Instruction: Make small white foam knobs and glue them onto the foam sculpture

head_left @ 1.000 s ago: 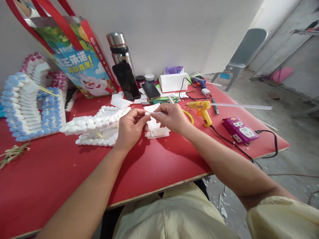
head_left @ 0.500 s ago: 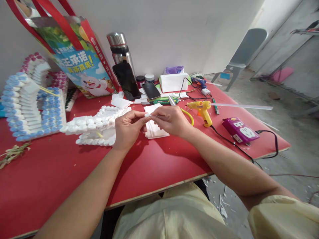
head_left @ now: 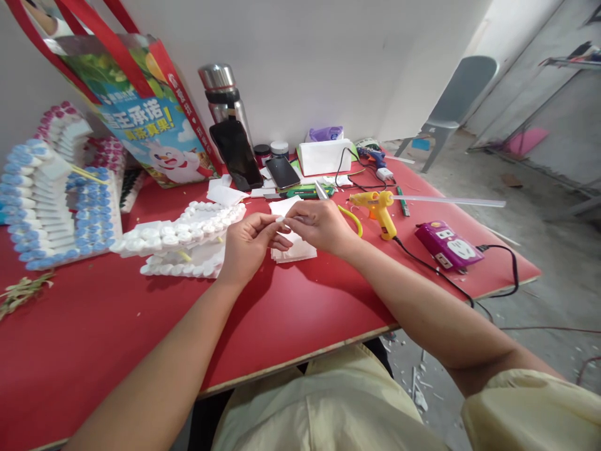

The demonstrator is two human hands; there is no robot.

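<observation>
Between both hands is a small piece of white paper or tissue (head_left: 280, 219), bunched or rolled at the fingertips. My left hand (head_left: 248, 243) pinches it from the left with thumb and forefinger, its other fingers loosely curled. From the right, my right hand (head_left: 320, 227) pinches the same piece, its fingers bent together. Under the hands lies a stack of white tissue sheets (head_left: 300, 252), partly covered by them. Just left of my left hand stands a white model built of rolled paper knobs (head_left: 159, 237), with a yellow stick inside.
A blue-and-white knobbed model (head_left: 94, 207) and a printed bag (head_left: 154, 119) stand at left. Behind are a steel flask (head_left: 218, 78), phones (head_left: 237, 153) and a green cutter (head_left: 305, 191). To the right lie a yellow glue gun (head_left: 382, 213) and a purple power socket (head_left: 448, 244), with trailing cords.
My left hand's lower fingers have spread and straightened a little from their curl. Both hands stay together at the small white piece. The whole view has shifted slightly.
</observation>
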